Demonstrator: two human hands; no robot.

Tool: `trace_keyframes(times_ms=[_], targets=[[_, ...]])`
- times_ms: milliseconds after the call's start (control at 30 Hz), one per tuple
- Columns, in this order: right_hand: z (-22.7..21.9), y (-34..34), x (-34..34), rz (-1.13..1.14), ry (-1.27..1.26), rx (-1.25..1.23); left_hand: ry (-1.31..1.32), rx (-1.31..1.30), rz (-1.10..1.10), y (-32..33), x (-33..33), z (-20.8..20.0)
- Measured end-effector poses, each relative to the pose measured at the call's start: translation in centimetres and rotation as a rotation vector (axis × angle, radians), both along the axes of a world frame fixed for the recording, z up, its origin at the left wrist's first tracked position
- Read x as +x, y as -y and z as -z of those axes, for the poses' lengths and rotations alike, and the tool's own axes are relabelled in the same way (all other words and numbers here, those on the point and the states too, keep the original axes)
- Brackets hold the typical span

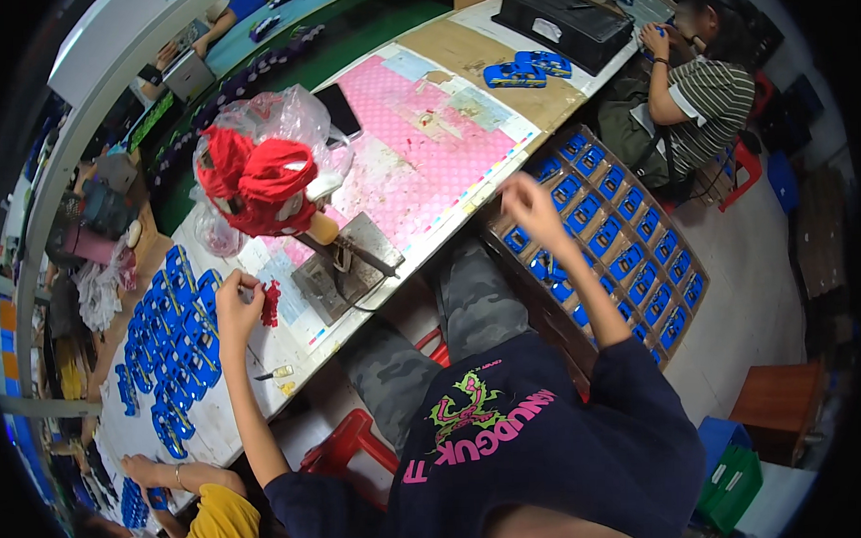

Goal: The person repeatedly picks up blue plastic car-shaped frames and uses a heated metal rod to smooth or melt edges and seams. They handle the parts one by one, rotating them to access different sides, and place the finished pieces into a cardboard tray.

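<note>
My left hand [239, 306] is over the left part of the worktable, its fingers pinched together beside a small heap of red pieces [271, 304]. What lies between those fingertips is too small to make out. Just left of it, many blue toy cars [173, 349] stand in close rows. My right hand [533, 211] hangs past the table's front edge with loosely bent fingers apart, and nothing shows in it. Below it sits a divided box [628, 224] of blue toy cars, one per compartment where I can see.
Between my hands stands a metal plate [348, 269] with a red cloth-wrapped device [257, 180]. Behind are a dark phone [338, 111], clear plastic bags and a pink sheet [398, 147]. Two blue cars [528, 68] lie at the far right. Co-workers sit at right and lower left.
</note>
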State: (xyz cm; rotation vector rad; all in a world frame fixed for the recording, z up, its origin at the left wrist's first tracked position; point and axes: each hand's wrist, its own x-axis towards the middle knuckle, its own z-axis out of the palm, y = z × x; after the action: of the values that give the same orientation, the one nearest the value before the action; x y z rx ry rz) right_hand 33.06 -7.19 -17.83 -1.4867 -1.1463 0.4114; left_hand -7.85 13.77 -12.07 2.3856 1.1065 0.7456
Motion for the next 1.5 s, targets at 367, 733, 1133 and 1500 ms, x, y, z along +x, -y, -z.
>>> trace_keyframes(times_ms=[367, 733, 1133, 1500], targets=[[-2.0, -14.8, 18.6, 0.464, -0.25, -0.153, 0.149, 0.076, -0.129, 4.3, -1.0, -0.8], [-1.9, -15.3, 19.0, 0.631, -0.305, -0.152, 0.342, 0.102, -0.267, 10.8, -0.9, -1.4], [-3.7, -5.8, 10.7, 0.003, -0.88, 0.357, 0.525, 0.038, -0.437, 13.7, -0.5, -0.4], [-7.7, 6.6, -5.6, -0.927, -1.217, 0.403, 0.558, 0.281, -0.015, 20.7, 6.9, -6.4]])
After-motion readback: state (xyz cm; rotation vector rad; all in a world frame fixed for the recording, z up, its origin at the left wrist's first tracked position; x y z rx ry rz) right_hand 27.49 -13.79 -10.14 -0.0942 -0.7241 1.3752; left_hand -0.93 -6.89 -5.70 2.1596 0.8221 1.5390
